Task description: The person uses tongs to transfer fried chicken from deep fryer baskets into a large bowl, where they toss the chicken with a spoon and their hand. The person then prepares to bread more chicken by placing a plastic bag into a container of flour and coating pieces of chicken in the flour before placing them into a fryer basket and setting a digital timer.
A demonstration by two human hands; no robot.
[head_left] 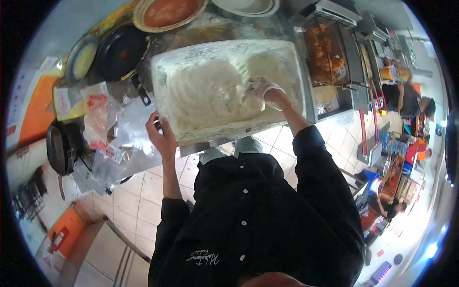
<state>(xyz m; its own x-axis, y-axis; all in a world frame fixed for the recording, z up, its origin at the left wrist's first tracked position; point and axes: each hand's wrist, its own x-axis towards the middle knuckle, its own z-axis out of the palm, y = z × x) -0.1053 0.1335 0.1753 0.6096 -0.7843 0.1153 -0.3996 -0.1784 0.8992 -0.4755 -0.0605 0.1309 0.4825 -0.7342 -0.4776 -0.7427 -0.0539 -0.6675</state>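
A wide white plastic tub (229, 134) holds pale flour (204, 89), heaped in the middle with a hollow towards the right. My right hand (263, 89), in a clear plastic glove dusted with flour, is down in the tub at the right of the heap. Its fingers are bent into the flour, and whether they grip any is hidden. Beside the tub's near left corner is my bare left hand (162, 134), thumb and fingers apart, touching the outer edge with nothing between them.
Left of the tub are a black frying pan (122, 53), plastic bags (96, 114) and a dark pot (59, 147). A bowl of red-orange liquid (172, 12) stands behind. To the right are fryer baskets (328, 53) with red handles; a person (408, 98) is farther off.
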